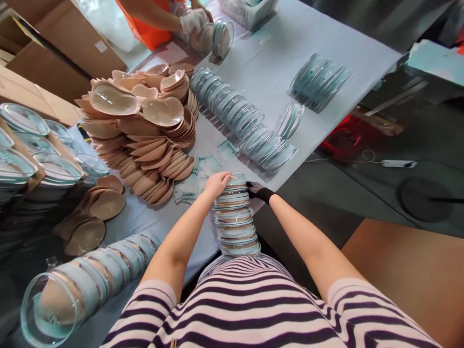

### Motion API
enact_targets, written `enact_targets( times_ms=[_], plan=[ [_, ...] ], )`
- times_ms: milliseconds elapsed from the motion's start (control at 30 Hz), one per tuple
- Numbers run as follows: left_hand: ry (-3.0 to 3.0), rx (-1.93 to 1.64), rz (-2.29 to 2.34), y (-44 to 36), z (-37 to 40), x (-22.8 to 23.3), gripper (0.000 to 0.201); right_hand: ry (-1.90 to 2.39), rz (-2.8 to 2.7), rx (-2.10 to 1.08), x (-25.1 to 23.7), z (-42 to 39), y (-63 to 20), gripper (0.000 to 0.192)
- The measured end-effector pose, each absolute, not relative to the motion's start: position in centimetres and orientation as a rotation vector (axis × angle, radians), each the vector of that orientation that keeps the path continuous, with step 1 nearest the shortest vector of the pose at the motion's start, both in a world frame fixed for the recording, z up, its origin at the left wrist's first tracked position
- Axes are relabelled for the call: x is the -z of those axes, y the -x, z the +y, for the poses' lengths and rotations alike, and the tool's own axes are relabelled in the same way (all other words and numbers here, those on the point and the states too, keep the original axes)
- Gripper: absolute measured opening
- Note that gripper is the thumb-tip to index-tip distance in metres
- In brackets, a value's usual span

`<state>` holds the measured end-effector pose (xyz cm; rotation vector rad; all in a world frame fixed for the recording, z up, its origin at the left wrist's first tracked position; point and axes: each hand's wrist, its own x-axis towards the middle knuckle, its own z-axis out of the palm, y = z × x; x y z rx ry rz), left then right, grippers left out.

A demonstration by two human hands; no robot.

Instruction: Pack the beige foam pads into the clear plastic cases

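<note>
Single head-worn view, looking steeply down, close over table (275, 72), tilted

Bare cloth (275, 63) lies between the case rows (239, 121) and far cases (319, 79).

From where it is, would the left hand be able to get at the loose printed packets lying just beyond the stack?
Probably yes. The left hand rests on top of the stack, and the packets lie uncovered on the table right beside it.
</note>
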<state>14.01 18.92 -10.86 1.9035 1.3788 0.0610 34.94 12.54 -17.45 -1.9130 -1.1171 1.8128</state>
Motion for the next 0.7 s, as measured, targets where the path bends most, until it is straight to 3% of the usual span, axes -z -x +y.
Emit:
enact_targets(
  times_ms=[167,367,600,700],
  plan=[
    [-1.792,-0.050,1.325,-12.5,19.8,11.0,0.038,1.769,-1.054,-2.005,17.7,14.4,-34.7,0.023],
    [-1.702,0.010,1.264,-11.9,20.9,11.3,0.042,1.742,-1.127,-2.120,17.4,16.0,-36.0,0.010],
    [-1.590,0.197,1.109,-11.9,24.0,10.3,0.043,1.763,-1.400,-1.901,15.1,15.0,-36.2,0.023],
    [-1.581,0.236,1.098,-12.0,25.0,10.3,0.038,1.909,-1.788,-1.619,12.7,16.0,-33.1,0.026]
  ],
)
